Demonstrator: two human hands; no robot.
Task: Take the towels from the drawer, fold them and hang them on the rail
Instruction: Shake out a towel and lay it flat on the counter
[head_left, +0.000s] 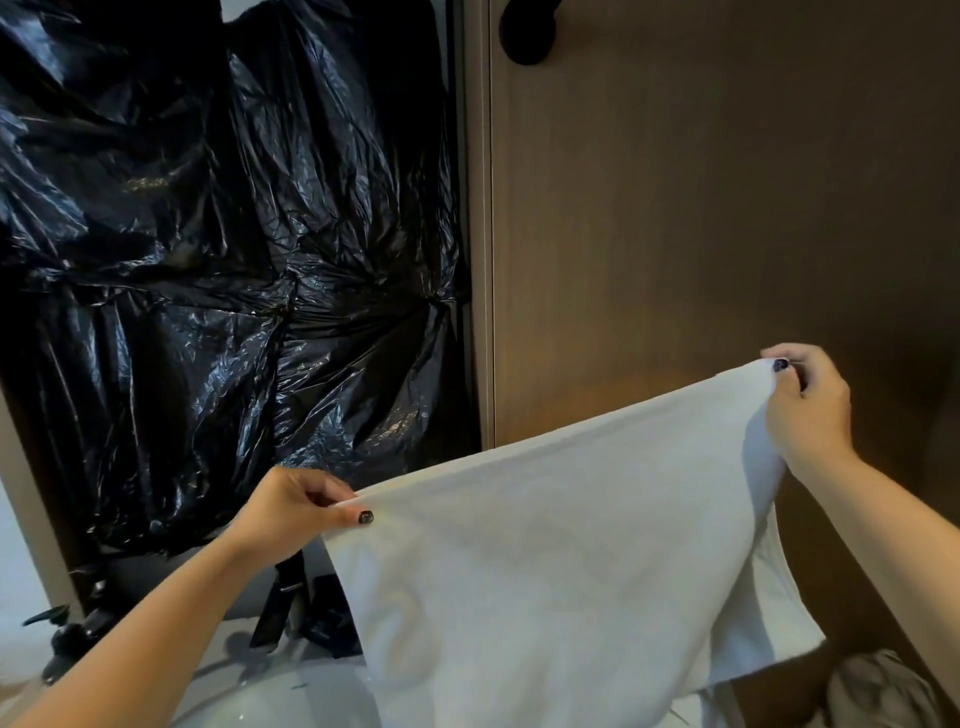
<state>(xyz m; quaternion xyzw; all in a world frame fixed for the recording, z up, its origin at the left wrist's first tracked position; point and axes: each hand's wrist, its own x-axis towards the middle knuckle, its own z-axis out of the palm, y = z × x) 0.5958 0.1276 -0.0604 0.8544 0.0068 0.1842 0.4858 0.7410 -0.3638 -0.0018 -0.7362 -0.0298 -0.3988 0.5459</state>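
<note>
A white towel (561, 551) hangs spread in front of me, held up by its top edge. My left hand (296, 506) pinches the top left corner between thumb and fingers. My right hand (805, 402) pinches the top right corner, held higher than the left, so the edge slopes up to the right. The towel looks doubled, with a second layer showing along its right side. Its lower part drops out of view at the bottom. No rail or drawer is in view.
Crinkled black plastic sheeting (218, 249) covers the wall at the left. A brown wooden panel (717, 218) fills the right, with a black round fitting (527, 31) at its top. A white counter (260, 675) with dark pump bottles (67, 639) lies below left.
</note>
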